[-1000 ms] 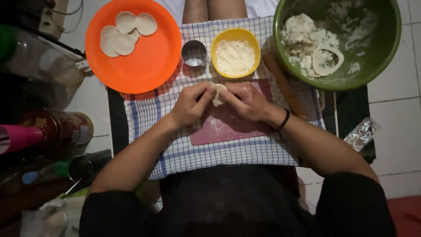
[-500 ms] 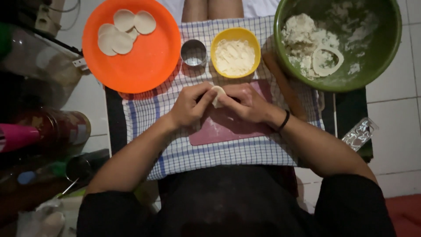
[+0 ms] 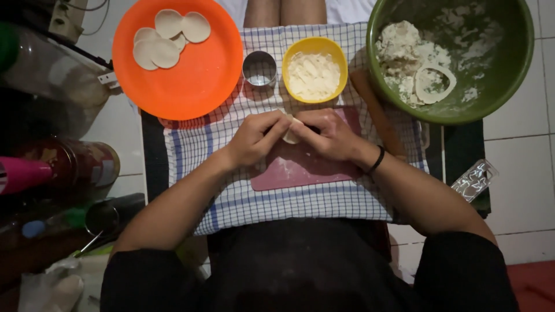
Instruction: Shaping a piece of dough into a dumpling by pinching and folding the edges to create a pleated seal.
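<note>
While both your hands meet over pink board point(image 3: 306, 167), small dough piece point(image 3: 291, 130) sits pinched between them, just below yellow bowl point(image 3: 315, 69). Left hand point(image 3: 254, 138) closed on its left edge, right hand point(image 3: 329, 136) closed on right. Dough looks soft, light, easily torn, likely tacky. Hold by rim with fingertips only, gentle pressure; squeezing middle would likely squash it.
</note>
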